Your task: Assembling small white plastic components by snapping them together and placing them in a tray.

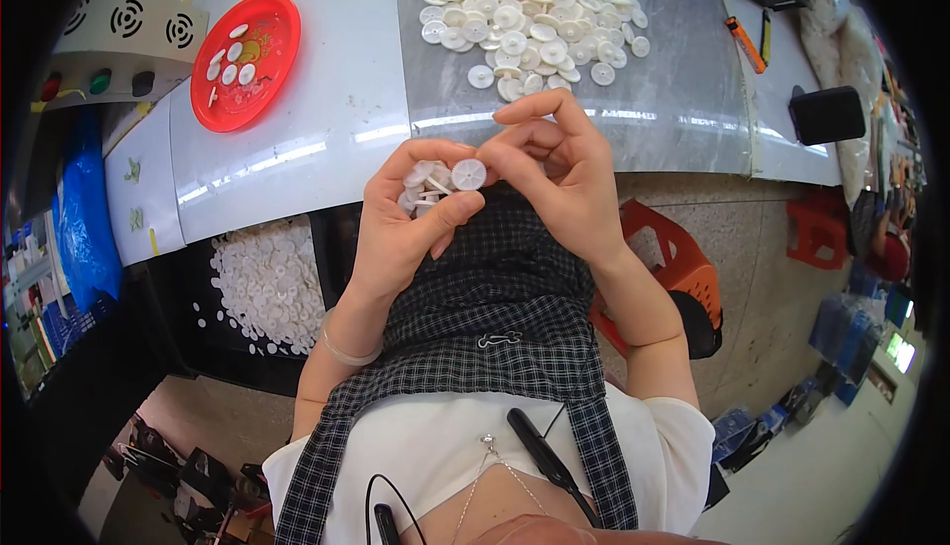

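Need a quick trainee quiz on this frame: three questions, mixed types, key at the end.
1. True or false: the left hand cups several white discs.
2. What lies on the red plate? A) an orange tool B) several white discs C) blue plastic
3. Fill in: the black tray with its heap of discs is on the person's ___ side.

Key:
1. True; the right hand is close beside it.
2. B.
3. Left.

White discs (429, 182) in left hand (392, 231)
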Motion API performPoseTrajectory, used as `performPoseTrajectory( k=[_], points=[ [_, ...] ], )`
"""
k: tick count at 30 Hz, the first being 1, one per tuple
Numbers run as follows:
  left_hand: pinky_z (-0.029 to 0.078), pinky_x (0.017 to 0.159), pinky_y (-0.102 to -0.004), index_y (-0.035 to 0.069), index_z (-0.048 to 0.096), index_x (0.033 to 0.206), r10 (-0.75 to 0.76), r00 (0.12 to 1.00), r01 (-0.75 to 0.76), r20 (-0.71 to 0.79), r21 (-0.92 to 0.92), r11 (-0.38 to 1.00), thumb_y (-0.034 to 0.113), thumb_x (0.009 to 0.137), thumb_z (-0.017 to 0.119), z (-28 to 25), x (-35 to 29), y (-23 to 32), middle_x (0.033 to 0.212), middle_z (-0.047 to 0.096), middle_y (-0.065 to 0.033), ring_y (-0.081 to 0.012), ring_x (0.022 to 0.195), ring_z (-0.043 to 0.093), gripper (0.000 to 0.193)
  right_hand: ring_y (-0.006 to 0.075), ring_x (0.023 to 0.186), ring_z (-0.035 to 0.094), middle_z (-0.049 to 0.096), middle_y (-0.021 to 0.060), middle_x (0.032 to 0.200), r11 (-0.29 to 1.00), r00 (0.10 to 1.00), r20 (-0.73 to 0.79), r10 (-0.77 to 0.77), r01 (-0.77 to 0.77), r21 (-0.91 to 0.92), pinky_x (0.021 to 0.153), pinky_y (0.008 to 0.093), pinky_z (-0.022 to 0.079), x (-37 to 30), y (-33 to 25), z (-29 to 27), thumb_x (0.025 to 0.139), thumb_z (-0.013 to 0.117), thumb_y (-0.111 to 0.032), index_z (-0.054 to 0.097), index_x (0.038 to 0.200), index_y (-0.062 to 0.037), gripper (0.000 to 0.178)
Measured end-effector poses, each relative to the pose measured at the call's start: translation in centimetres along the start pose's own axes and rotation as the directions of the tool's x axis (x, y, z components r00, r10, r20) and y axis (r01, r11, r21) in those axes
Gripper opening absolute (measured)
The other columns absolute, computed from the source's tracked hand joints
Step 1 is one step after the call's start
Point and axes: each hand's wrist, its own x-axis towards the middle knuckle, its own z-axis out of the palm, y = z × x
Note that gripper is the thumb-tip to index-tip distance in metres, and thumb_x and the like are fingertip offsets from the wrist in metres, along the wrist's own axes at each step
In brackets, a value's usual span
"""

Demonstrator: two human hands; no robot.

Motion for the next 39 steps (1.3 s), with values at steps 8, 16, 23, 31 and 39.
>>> performPoseTrajectory(
  k=[8, 16, 23, 31, 39],
  points=[
    [0.037, 0.04, -0.0155, 0.001, 0.057, 0.113, -0.047, 0.999, 0.045, -0.025, -0.066, 0.997, 0.001, 0.084, 0.07, -0.4, -0.1, 0.1, 0.077, 0.058, -0.0015, -0.002, 0.055, 0.048, 0.031, 0.0198, 0.078, 0.056, 0.07, -0.0013, 0.106, 0.296, 0.86, 0.178, -0.479, 0.349, -0.889, 0.071, 0.031, 0.042, 2.3, 1.2, -0.5, 0.078, 0.069, -0.005, 0.067, 0.111, -0.0133, 0.034],
    [0.038, 0.043, -0.0159, 0.004, 0.049, 0.115, -0.022, 1.0, 0.017, -0.016, -0.249, 0.968, 0.013, 0.092, 0.062, -0.1, 0.4, 0.3, 0.092, 0.058, -0.0066, -0.0069, 0.067, 0.052, 0.027, 0.0177, 0.085, 0.059, 0.069, -0.0018, 0.096, 0.329, 0.829, 0.255, -0.499, 0.453, -0.829, 0.073, 0.0318, 0.044, 1.5, 2.9, -1.8, 0.073, 0.076, -0.011, 0.069, 0.095, -0.0125, 0.023],
    [0.034, 0.039, -0.0156, 0.01, 0.048, 0.094, -0.104, 0.993, 0.114, 0.05, -0.576, 0.81, 0.014, 0.093, 0.058, -1.4, 0.5, 0.7, 0.1, 0.054, -0.0054, -0.0084, 0.076, 0.053, 0.011, 0.0205, 0.085, 0.063, 0.068, 0.0013, 0.092, 0.38, 0.804, 0.36, -0.474, 0.555, -0.74, 0.073, 0.0319, 0.05, 0.2, 1.5, -1.8, 0.068, 0.078, -0.009, 0.068, 0.092, -0.0077, 0.026],
    [0.033, 0.039, -0.0145, 0.009, 0.05, 0.09, -0.127, 0.991, 0.11, -0.039, -0.285, 0.952, 0.01, 0.09, 0.064, 0.2, 0.4, 0.5, 0.088, 0.055, -0.0013, -0.0055, 0.063, 0.053, 0.014, 0.0148, 0.082, 0.068, 0.071, 0.0088, 0.093, 0.867, 0.949, -0.02, -0.316, 0.28, -0.412, 0.068, 0.0239, 0.054, -0.9, 1.9, -1.2, 0.082, 0.071, 0.001, 0.06, 0.103, -0.0032, 0.024],
    [0.038, 0.043, -0.0144, 0.003, 0.057, 0.109, -0.049, 0.998, 0.049, -0.041, -0.018, 0.999, -0.001, 0.082, 0.071, 0.7, 0.0, -0.3, 0.085, 0.06, -0.0011, -0.0018, 0.056, 0.05, 0.03, 0.0148, 0.079, 0.069, 0.069, 0.0144, 0.087, 0.997, 0.996, -0.086, 0.026, -0.02, 0.072, 0.062, 0.0214, 0.056, -0.5, 0.2, -0.2, 0.083, 0.07, 0.003, 0.044, 0.097, -0.0025, 0.03]
  ],
)
